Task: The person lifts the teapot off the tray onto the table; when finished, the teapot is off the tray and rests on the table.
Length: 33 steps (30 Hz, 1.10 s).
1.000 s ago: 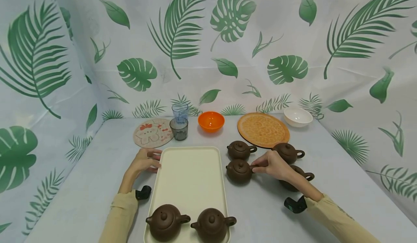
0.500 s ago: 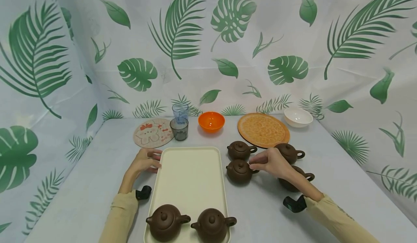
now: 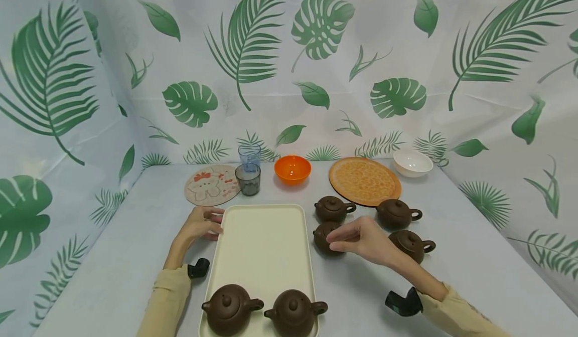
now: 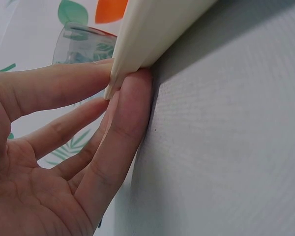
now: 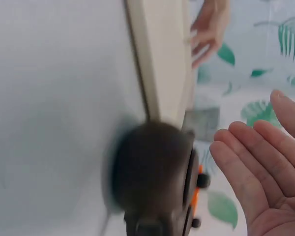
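My right hand over brown teapot on table, just right of cream tray; fingers straight, beside pot, gripping nothing. My left hand at tray's far left corner, fingers relaxed, touching rim. Two teapots sit on tray's near end; three more on table right of hand.
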Each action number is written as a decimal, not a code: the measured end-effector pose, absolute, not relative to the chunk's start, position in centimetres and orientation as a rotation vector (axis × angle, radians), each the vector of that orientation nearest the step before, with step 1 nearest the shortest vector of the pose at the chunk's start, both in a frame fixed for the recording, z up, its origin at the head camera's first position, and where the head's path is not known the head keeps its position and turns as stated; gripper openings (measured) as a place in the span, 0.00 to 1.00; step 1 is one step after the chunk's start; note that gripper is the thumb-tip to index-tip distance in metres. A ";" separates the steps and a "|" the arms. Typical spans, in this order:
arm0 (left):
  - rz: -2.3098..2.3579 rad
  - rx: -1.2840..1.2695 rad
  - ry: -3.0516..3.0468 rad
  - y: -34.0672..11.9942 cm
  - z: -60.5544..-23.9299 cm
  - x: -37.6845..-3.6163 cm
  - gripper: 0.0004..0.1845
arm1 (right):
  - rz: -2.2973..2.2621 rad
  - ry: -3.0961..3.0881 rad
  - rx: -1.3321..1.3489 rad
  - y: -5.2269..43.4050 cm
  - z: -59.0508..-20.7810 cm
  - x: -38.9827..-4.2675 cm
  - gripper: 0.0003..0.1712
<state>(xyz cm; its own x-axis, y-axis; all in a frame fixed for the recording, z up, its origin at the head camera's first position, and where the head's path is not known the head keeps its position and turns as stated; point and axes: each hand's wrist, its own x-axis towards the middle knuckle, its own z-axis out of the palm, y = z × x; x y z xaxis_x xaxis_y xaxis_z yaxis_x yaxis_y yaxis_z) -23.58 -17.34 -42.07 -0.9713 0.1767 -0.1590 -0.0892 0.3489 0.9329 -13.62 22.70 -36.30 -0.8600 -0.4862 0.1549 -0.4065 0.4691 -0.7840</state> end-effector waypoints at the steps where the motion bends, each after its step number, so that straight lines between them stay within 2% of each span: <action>1: 1.668 0.081 2.380 -17.3 -42.1 -23.6 0.32 | -1.356 2.600 -0.806 22.4 -36.3 -13.3 0.15; 16: 1.691 0.100 2.369 -17.4 -42.1 -23.6 0.31 | -1.500 2.202 -0.707 19.6 -39.1 -8.4 0.18; 33: 1.702 0.107 2.357 -17.5 -42.5 -23.8 0.31 | -1.582 2.245 -0.826 18.3 -40.5 -6.8 0.16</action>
